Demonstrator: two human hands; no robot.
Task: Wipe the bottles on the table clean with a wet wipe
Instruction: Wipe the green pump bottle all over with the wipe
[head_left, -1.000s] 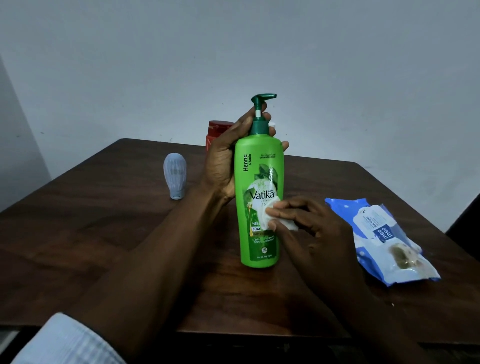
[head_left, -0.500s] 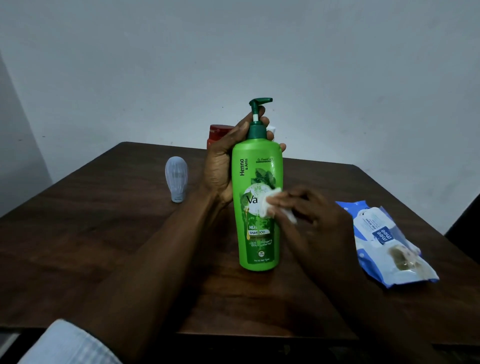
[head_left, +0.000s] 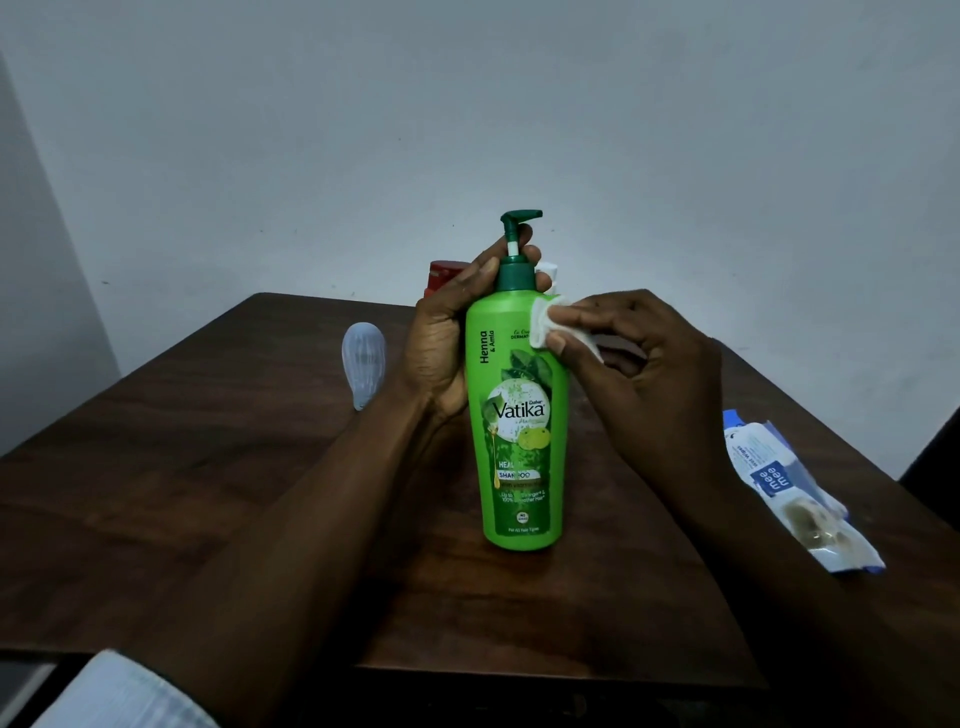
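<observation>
Dark wooden table (head_left: 156, 519), near edge cut off below. Upright at its middle, green pump bottle (head_left: 519, 441), gripped round neck and shoulder by left hand (head_left: 441, 348). Right hand (head_left: 649, 364) beside it, pinching a folded wet wipe (head_left: 543, 325) against the bottle's upper right shoulder. Far right, lying flat, blue-and-white wipes pack (head_left: 789, 493). Left, well apart, pale ribbed bottle (head_left: 363, 371), blurred. Behind the left hand, mostly hidden: red container (head_left: 441, 275), white cap (head_left: 548, 270).

The table (head_left: 208, 499) bears a green pump bottle (head_left: 519, 447), pale bottle (head_left: 363, 364), wipes pack (head_left: 789, 493) and perhaps a red jar (head_left: 441, 275).
</observation>
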